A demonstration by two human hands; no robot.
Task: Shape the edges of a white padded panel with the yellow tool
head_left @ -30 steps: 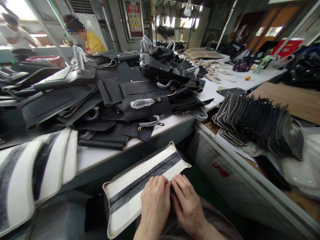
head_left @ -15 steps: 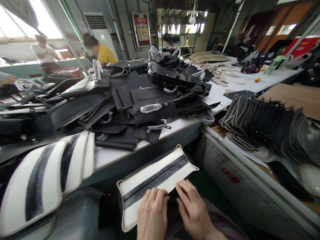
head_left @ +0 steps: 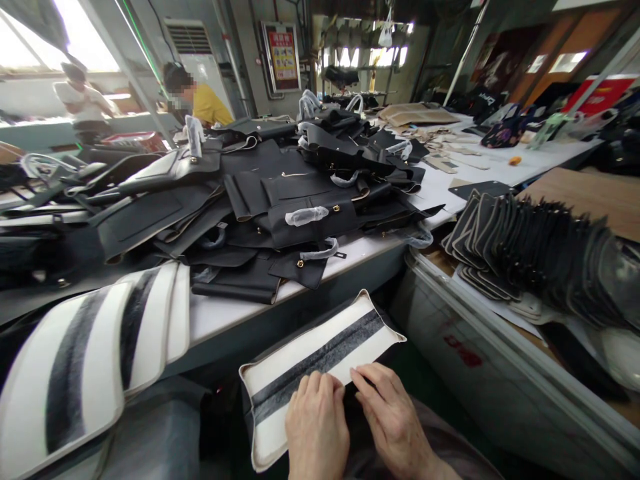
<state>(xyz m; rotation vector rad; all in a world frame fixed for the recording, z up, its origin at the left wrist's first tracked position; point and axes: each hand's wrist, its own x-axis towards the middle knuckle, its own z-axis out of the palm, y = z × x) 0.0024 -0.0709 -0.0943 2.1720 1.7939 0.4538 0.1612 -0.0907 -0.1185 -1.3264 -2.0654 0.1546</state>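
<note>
Low in the middle of the head view is a bag body with a white rectangular bottom panel (head_left: 345,347) and a dark stripe along it. Its corners stick up slightly, and black material hangs under its edges. My left hand (head_left: 317,423) is closed on the panel's near edge, fingers curled over it. Close beside it, my right hand (head_left: 393,417) pinches the same edge with thumb and fingers. The black material between and below the hands is mostly hidden by them.
Black bag pieces (head_left: 280,193) with wrapped handles heap on the white table (head_left: 220,317). White striped panels (head_left: 95,360) stand at the left. A row of dark flaps (head_left: 550,253) fills the right-hand surface. Two people (head_left: 205,103) are at the back left.
Both hands and the white panel appear slightly farther right and lower. The grip on the near edge looks much the same, with the left fingers curled a little more.
</note>
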